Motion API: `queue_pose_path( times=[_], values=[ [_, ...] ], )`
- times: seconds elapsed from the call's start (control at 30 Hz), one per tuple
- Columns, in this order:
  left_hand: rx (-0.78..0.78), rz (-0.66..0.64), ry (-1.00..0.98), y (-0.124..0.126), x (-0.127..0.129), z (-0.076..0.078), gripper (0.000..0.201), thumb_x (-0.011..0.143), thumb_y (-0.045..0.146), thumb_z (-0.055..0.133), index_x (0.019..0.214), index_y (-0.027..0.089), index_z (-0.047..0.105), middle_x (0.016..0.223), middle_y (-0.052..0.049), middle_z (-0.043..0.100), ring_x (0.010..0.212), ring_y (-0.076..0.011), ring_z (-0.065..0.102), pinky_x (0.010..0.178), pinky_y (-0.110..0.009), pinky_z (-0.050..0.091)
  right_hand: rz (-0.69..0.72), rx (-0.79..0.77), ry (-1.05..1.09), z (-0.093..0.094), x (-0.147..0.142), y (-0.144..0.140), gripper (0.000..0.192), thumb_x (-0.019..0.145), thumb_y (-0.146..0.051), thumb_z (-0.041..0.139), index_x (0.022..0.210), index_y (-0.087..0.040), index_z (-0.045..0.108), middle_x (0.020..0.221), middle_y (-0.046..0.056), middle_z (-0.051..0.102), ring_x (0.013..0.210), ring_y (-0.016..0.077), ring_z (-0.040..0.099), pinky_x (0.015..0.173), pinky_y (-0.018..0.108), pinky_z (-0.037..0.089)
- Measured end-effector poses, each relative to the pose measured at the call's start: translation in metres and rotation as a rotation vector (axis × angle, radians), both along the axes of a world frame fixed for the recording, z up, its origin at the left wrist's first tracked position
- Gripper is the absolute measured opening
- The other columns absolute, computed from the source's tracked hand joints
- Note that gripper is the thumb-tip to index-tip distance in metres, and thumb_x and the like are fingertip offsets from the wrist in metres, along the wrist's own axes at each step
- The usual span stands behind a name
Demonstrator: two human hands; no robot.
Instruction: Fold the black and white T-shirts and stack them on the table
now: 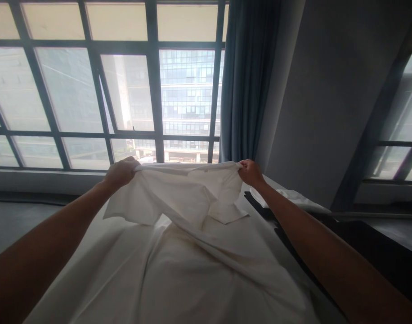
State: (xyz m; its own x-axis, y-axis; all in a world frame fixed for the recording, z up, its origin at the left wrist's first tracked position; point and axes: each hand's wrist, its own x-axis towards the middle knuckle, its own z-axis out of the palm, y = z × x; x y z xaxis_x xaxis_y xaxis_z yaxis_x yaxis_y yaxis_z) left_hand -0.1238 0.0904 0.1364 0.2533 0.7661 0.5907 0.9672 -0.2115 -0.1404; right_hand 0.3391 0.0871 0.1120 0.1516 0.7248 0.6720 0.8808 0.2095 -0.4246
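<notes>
Both my arms reach forward over a bed. My left hand grips the far left edge of a white sheet, and my right hand grips its far right edge. The sheet is held up between the two hands, with folded corners hanging down in the middle. Below it, more white bedding lies rumpled along the bed toward me.
A large grid window fills the wall ahead, with a blue curtain at its right. A grey wall section stands beyond the bed's right side. A dark surface runs along the right of the bed.
</notes>
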Motion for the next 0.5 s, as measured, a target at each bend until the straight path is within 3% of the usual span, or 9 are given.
queue_pose_path(
  times=[0.1,0.17,0.3,0.43,0.5],
  values=[
    [-0.01,0.019,-0.007,0.002,0.0,-0.005,0.033,0.091,0.025,0.039,0.101,0.015,0.069,0.108,-0.012,0.065,0.088,-0.0262,0.065,0.07,-0.034,0.052,0.027,-0.04,0.313,-0.005,0.001,0.006,0.033,0.08,-0.023,0.044,0.105,-0.013,0.063,0.094,0.009,0.07,0.08,0.0204,0.063,0.066,0.026,0.047],
    [-0.039,0.051,-0.009,0.004,0.0,-0.009,0.034,0.091,0.025,0.04,0.102,0.015,0.07,0.109,-0.013,0.064,0.088,-0.0273,0.066,0.07,-0.035,0.051,0.034,-0.037,0.336,-0.007,0.0,0.005,0.033,0.083,-0.026,0.044,0.109,-0.012,0.06,0.094,0.01,0.07,0.078,0.02,0.063,0.065,0.026,0.047],
    [-0.086,0.15,-0.059,0.009,-0.006,-0.014,0.033,0.089,0.03,0.043,0.098,0.017,0.071,0.106,-0.016,0.065,0.086,-0.0312,0.066,0.071,-0.039,0.051,0.081,-0.044,-0.023,-0.002,0.008,-0.009,0.037,0.081,-0.047,0.058,0.1,-0.016,0.063,0.088,0.007,0.069,0.081,0.0224,0.063,0.072,0.028,0.045],
    [-0.195,0.259,-0.224,0.013,-0.016,-0.013,0.034,0.084,0.041,0.052,0.097,0.018,0.073,0.101,-0.019,0.068,0.094,-0.0391,0.064,0.076,-0.048,0.05,0.243,-0.396,-0.377,0.008,0.027,-0.022,0.04,0.06,-0.052,0.079,0.08,-0.02,0.068,0.082,0.005,0.07,0.081,0.0232,0.064,0.068,0.027,0.043],
    [-0.221,0.277,-0.337,0.017,-0.019,-0.015,0.035,0.081,0.043,0.055,0.098,0.017,0.073,0.102,-0.019,0.069,0.095,-0.039,0.064,0.076,-0.049,0.05,0.208,-0.518,-0.458,0.011,0.038,-0.023,0.03,0.061,-0.045,0.08,0.071,-0.02,0.068,0.077,0.005,0.069,0.078,0.0226,0.064,0.065,0.026,0.042]
  ],
)
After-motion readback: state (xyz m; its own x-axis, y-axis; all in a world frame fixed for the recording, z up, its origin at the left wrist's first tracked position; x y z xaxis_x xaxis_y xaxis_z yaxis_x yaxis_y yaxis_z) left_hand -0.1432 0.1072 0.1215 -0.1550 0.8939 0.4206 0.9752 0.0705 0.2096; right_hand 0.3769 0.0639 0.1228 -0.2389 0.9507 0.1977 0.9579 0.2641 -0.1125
